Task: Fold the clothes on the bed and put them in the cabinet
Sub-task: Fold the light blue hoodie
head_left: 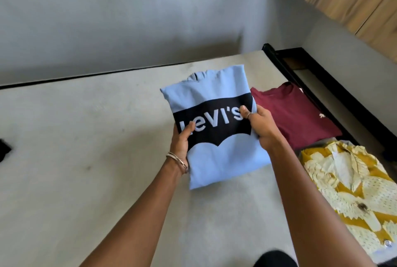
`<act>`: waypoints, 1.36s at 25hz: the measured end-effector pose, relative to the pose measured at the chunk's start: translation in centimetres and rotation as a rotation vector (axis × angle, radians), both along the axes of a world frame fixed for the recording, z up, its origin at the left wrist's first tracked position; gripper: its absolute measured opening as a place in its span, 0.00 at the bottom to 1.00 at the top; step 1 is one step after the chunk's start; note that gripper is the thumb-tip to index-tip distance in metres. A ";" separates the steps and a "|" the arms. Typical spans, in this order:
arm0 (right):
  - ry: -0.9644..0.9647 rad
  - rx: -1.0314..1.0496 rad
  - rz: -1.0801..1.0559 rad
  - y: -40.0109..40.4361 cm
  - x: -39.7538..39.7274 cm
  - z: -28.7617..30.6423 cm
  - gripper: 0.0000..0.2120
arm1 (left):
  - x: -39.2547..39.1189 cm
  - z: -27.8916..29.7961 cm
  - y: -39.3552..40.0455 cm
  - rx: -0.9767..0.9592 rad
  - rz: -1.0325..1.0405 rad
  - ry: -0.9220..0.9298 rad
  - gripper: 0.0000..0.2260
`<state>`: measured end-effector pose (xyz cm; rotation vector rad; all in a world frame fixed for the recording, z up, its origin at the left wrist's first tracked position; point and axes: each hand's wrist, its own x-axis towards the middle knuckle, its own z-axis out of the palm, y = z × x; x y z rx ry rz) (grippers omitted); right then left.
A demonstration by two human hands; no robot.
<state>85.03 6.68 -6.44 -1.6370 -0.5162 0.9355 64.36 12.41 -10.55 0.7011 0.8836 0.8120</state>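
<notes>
Head view shows the left hand (182, 137) and right hand (261, 126) pinching opposite edges of the folded blue hoodie (217, 137), thumbs on top, lifted just above the bed (86, 148), probably to keep its folds intact, beside the folded maroon shirt (294, 116).

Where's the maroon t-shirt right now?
The maroon t-shirt lies folded on the bed, right of the blue Levi's hoodie and beyond the yellow floral shirt.
</notes>
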 end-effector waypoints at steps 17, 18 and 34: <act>-0.994 -0.776 0.383 2.0 -3.0 -10.3 0.26 | 2.7 -9.8 0.6 -0.227 -0.113 0.375 0.16; -1.024 -0.786 0.398 1.0 -4.4 -9.9 0.27 | 1.6 -9.5 -0.7 -0.219 -0.142 0.416 0.16; -0.223 -0.077 0.431 -2.0 -33.2 0.4 0.08 | -31.7 1.9 -6.0 0.322 0.117 0.908 0.09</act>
